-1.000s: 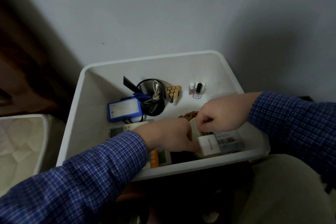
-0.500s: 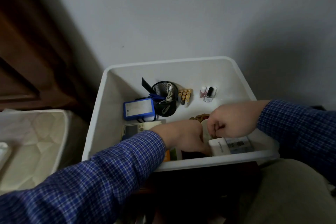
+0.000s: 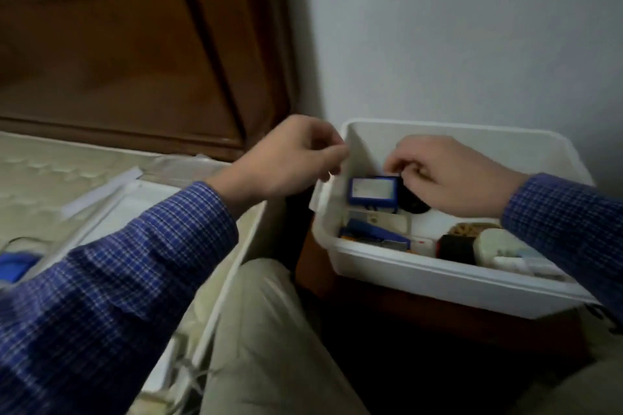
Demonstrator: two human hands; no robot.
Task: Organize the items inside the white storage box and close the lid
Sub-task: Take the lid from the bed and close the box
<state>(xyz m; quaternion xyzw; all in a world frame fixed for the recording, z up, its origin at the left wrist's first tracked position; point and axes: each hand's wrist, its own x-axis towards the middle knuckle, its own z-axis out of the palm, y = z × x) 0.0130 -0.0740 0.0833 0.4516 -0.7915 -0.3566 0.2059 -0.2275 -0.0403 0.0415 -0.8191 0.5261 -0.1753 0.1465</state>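
**Both hands over the open white box**

The left hand (image 3: pixel 286 158) is raised at the box's 9 o'clock rim, wrist bent, fingers curled toward the thumb in a loose pinch. Motion blur hides whether anything lies between the fingertips, so its hold cannot be told. Its blue checked sleeve (image 3: pixel 128 273) runs back toward 7 o'clock.

The right hand (image 3: pixel 441 175) reaches in from 3 o'clock, palm down, fingers curled down at the top edge of a black round container (image 3: pixel 413 204). Whether they grip the container or only touch it cannot be told.

The white storage box (image 3: pixel 438 283) sits at 3 o'clock of the view, against the pale wall (image 3: pixel 472 27), its top open. Inside, a blue-framed device (image 3: pixel 372 190) stands just left of the black container. At 6 o'clock in the box lie a blue flat item (image 3: pixel 374 232), a dark block (image 3: pixel 455 248) and a cream oval case (image 3: pixel 495 242), close together.

At 9 o'clock of the view a white tray-like piece (image 3: pixel 111 212) rests on a quilted mattress (image 3: pixel 40 172). A brown wooden panel (image 3: pixel 118 37) rises behind.
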